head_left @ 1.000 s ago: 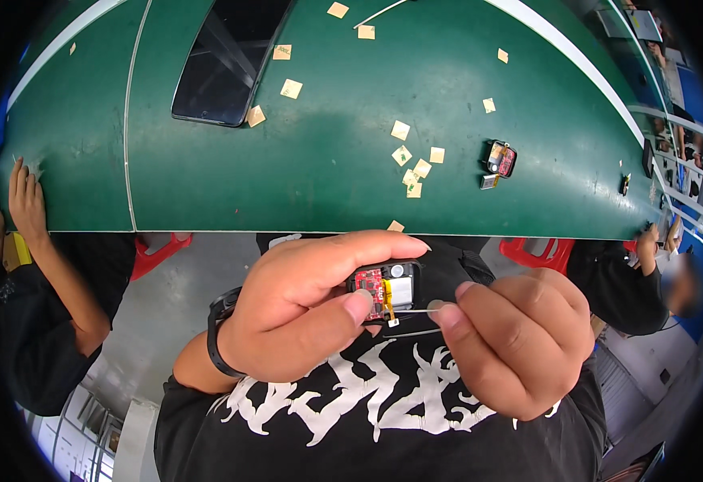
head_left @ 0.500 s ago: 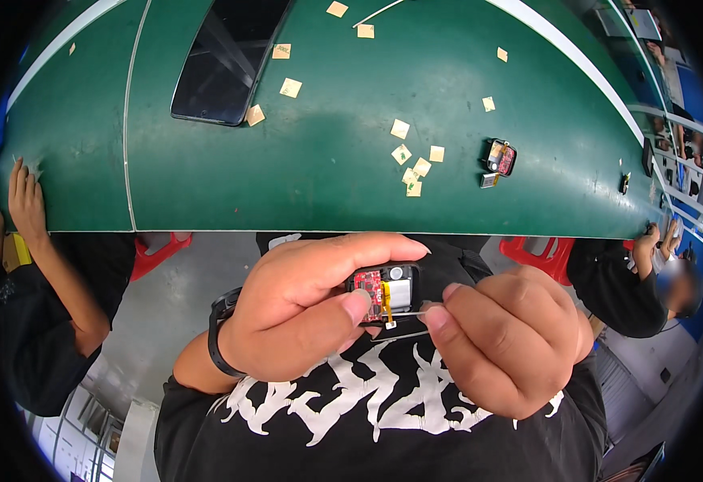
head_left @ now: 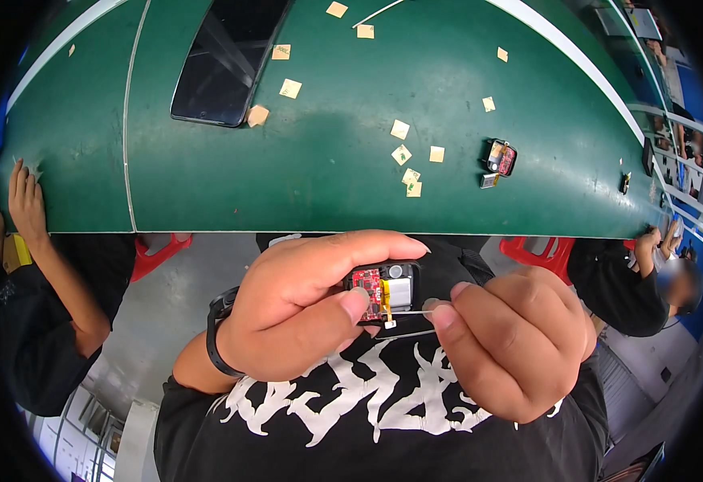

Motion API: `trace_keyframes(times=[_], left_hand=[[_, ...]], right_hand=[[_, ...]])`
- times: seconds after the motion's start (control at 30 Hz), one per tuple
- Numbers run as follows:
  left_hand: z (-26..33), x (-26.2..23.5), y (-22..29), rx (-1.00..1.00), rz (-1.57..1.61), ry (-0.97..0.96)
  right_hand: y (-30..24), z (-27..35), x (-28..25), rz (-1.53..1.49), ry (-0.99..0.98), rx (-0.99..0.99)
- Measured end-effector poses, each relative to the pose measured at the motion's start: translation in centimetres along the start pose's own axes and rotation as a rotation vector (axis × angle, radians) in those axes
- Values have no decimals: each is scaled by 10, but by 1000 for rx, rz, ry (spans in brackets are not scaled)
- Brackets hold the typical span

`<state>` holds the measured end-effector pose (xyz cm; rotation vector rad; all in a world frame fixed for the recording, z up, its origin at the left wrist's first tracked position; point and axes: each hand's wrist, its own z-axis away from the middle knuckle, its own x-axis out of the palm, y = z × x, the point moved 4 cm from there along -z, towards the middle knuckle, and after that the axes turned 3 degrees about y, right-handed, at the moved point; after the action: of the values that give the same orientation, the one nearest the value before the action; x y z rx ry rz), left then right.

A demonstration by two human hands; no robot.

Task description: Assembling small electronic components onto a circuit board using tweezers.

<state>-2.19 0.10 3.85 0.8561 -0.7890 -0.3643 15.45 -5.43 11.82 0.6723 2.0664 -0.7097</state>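
Note:
Just beyond my chest, my left hand (head_left: 307, 309) grips a small black device housing (head_left: 417, 277) between thumb and fingers. Inside the housing sit a red circuit board (head_left: 367, 281), a silver battery (head_left: 400, 292) and a yellow flex cable (head_left: 387, 296) with a white end tab. The left thumb presses on the board's edge and covers part of it. My right hand (head_left: 516, 341) pinches thin metal tweezers (head_left: 412, 312). One prong reaches across the housing's lower edge to the flex cable; the other sits lower, apart from it.
On the green table (head_left: 231, 177) lie a black phone (head_left: 227, 64), several beige paper squares (head_left: 399, 128), a white stick (head_left: 379, 12) and a second opened device (head_left: 500, 157) with its battery (head_left: 489, 181) beside it. Co-workers' arms (head_left: 66, 277) rest at both sides. Red stools (head_left: 537, 255) stand below the table.
My right hand has shifted slightly right with the tweezers, while the left holds the housing nearly still. One paper square has gone from the cluster; the one beside the phone looks shifted.

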Motion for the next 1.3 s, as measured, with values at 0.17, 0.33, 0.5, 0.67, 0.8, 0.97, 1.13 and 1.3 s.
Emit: trace_keyframes(times=[0.17,0.33,0.5,0.67,0.8,0.97,1.13,1.3], left_hand=[[-1,0,4,43,3,-25],[-1,1,3,7,-1,-23],[0,1,1,-25,6,-15],[1,0,-2,11,-11,-23],[1,1,-6,99,-57,-27],[-1,2,-6,94,-36,-4],[1,0,0,65,-51,0],[1,1,0,21,-34,7]], right_hand=[[0,0,1,9,32,-17],[2,2,2,-45,28,16],[4,2,4,-68,19,-2],[5,2,3,-81,7,3],[4,2,4,-83,-42,-60],[3,2,2,-57,-70,-80],[0,2,0,12,-36,-53],[-3,2,2,8,-12,-26]])
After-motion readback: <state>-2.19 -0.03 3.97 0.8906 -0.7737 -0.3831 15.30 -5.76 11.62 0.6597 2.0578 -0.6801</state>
